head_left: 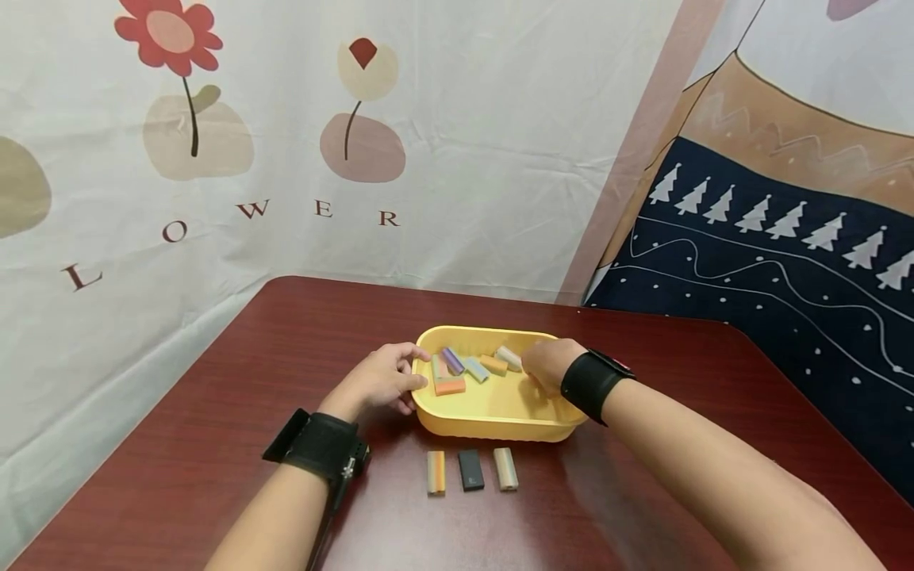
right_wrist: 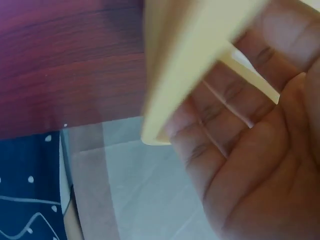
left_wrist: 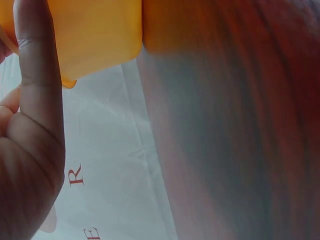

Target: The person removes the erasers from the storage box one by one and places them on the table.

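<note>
A yellow plastic bin (head_left: 493,428) stands on the table, holding several small oblong blocks that look like erasers, among them a purple one (head_left: 453,361), an orange one (head_left: 450,386) and a white one (head_left: 508,358). At the bin's left end my left hand (head_left: 382,379) grips the rim, thumb and forefinger at the edge. In the left wrist view, one finger lies along the bin's wall (left_wrist: 100,35). My right hand (head_left: 550,365) reaches over the right end into the bin, fingers bent downward. Its fingertips are hidden, so whether they hold a block cannot be seen.
In front of the bin lie three blocks in a row: an orange-striped one (head_left: 436,473), a black one (head_left: 471,470) and a pale striped one (head_left: 505,469). The dark red table (head_left: 343,309) meets a printed cloth (head_left: 485,222) behind.
</note>
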A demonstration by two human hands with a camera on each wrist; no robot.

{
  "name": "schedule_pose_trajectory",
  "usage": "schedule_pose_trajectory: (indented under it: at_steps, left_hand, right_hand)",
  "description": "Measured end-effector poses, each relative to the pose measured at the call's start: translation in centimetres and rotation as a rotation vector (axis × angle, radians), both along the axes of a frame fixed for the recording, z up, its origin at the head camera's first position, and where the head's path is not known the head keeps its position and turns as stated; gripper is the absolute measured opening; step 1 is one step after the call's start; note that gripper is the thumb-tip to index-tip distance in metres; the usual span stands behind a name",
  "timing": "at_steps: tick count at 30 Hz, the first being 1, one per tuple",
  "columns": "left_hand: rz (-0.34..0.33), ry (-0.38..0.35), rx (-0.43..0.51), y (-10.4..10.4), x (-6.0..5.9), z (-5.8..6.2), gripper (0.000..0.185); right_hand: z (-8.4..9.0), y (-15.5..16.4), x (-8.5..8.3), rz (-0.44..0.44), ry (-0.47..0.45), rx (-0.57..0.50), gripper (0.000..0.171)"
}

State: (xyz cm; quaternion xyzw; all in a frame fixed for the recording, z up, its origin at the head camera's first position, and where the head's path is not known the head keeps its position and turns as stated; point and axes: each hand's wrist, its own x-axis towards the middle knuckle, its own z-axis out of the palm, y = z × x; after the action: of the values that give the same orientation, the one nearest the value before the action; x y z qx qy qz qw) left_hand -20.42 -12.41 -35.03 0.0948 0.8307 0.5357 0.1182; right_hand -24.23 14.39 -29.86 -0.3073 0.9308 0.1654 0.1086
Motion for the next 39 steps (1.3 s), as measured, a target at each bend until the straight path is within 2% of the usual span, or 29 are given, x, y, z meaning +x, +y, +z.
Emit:
schedule_pose_trajectory:
  at_steps: [8,11,14,22,31,39]
  left_hand:
    - [0.005,-0.015,-0.011,-0.3,-0.2,0.2,0.039]
    - [0.003,-0.015,-0.011,-0.4,-0.3,0.2,0.039]
    - [-0.009,-0.007,-0.014,-0.5,-0.4,0.2,0.040]
    - [-0.021,0.001,-0.018,-0.7,-0.8,0.4,0.040]
    - [-0.031,-0.006,-0.017,-0.5,-0.7,0.3,0.040]
    - [-0.026,-0.016,-0.012,-0.5,-0.3,0.2,0.041]
  right_hand:
    - [0.8,0.0,-0.6,-0.106,-0.122,-0.082,0.017]
    - [1.3,0.1,-0.5,-0.114,-0.140,-0.145,0.012]
    - [2.0,0.5,0.0,-0.109,-0.144,-0.219,0.014]
    - [3.0,1.5,1.9,-0.026,-0.111,-0.389,0.019]
    - [2.5,2.9,4.9,0.020,-0.075,-0.591,0.022]
    - [2.0,3.5,7.7,0.054,-0.049,-0.671,0.023]
